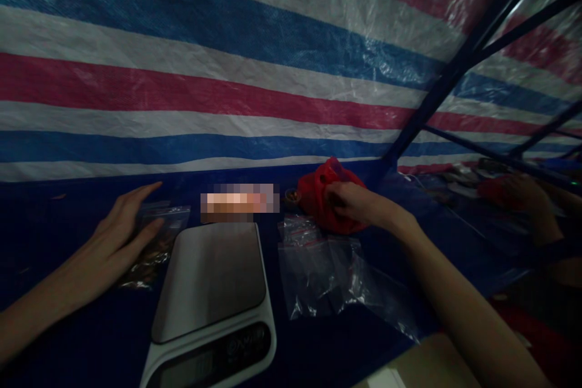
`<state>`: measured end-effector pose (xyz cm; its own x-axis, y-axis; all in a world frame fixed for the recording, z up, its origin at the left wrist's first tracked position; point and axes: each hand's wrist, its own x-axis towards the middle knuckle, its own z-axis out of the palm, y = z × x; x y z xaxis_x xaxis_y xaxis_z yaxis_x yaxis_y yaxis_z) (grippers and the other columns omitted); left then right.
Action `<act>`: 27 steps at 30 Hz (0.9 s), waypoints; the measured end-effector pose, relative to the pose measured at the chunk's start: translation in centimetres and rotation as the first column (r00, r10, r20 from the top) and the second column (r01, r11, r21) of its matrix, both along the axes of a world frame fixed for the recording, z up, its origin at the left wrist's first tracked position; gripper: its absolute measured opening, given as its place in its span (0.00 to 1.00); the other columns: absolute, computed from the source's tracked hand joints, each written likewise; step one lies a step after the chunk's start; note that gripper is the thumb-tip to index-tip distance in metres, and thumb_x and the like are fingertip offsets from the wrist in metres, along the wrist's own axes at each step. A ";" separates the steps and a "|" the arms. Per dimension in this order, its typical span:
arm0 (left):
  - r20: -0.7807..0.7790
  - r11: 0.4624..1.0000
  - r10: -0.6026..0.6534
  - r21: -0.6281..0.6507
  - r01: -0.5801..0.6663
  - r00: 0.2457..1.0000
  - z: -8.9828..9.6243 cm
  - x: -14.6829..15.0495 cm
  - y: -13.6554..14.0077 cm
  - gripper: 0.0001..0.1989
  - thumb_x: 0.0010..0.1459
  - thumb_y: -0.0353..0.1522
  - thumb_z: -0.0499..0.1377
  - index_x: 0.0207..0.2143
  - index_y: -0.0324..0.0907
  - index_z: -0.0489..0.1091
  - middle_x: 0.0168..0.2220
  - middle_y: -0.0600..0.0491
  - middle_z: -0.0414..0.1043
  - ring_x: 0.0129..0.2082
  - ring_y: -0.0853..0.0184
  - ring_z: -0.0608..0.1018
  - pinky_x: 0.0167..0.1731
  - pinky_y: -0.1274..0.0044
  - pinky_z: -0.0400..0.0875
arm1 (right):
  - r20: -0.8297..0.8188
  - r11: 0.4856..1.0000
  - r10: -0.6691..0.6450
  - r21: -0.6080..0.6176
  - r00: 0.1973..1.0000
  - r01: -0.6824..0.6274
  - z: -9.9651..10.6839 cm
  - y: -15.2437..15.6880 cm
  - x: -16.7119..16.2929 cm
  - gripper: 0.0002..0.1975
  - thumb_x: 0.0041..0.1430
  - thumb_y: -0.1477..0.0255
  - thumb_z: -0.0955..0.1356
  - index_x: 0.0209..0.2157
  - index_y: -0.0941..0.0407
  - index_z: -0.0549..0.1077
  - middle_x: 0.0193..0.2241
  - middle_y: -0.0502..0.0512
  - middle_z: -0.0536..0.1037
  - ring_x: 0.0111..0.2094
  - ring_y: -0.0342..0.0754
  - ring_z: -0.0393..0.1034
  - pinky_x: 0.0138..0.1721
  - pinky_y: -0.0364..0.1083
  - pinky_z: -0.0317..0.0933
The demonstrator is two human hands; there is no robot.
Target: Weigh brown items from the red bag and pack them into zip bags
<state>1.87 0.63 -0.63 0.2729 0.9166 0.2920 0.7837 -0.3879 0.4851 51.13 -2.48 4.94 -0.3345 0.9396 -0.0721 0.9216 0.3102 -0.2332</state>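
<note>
My left hand point(122, 227) is open, thumb and fingers apart, over the edge of a clear zip bag point(157, 248) with small brownish pieces inside. My right hand point(357, 203) is at a red plastic bag point(318, 194), its fingers curled against the bag's mouth and partly hidden in the folds. Between the hands stands a white kitchen scale point(213, 285) with a bare metal plate; its display is too dim to read. Just left of the red bag is a small round container point(292, 197) with brownish bits. Several flat clear zip bags point(313, 273) lie right of the scale.
A blurred-out item point(239, 201) lies behind the scale. The dark blue table surface point(245, 370) meets a striped plastic sheet point(204, 91). A blue metal frame point(431, 97) slants up on the right. Beyond it, another person's arm point(539, 206) reaches towards a red object point(495, 192).
</note>
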 end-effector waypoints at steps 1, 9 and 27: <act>0.000 1.000 0.007 -0.006 -0.007 1.000 0.2 0.1 -0.1 0.37 0.67 0.55 0.46 0.72 0.51 0.49 0.69 0.43 0.57 0.69 0.42 0.65 0.68 0.44 0.57 | -0.013 1.000 0.007 -0.002 1.000 -0.007 0.0 0.1 0.2 0.07 0.58 0.79 0.69 0.38 0.56 0.75 0.36 0.55 0.82 0.36 0.49 0.76 0.39 0.45 0.65; 0.009 1.000 -0.017 0.012 0.016 1.000 0.1 0.3 -0.3 0.37 0.68 0.54 0.46 0.73 0.50 0.48 0.71 0.44 0.55 0.71 0.45 0.61 0.70 0.46 0.53 | -0.232 0.952 -0.033 0.288 0.972 0.101 3.3 -0.3 1.1 0.04 0.60 0.75 0.70 0.34 0.56 0.79 0.33 0.55 0.82 0.33 0.49 0.76 0.38 0.46 0.66; -0.005 0.999 -0.033 0.023 0.033 0.999 -0.2 0.2 -0.1 0.35 0.70 0.53 0.46 0.72 0.50 0.48 0.71 0.44 0.55 0.71 0.46 0.61 0.70 0.46 0.54 | -0.147 0.958 0.258 0.165 0.955 -0.233 2.7 2.5 -7.8 0.09 0.62 0.83 0.70 0.39 0.57 0.81 0.39 0.55 0.80 0.39 0.46 0.75 0.44 0.45 0.66</act>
<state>2.03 0.52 -0.88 0.3044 0.9000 0.3120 0.7724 -0.4249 0.4720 43.35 -0.01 7.67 -0.5518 0.8232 0.1337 0.7652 0.5635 -0.3113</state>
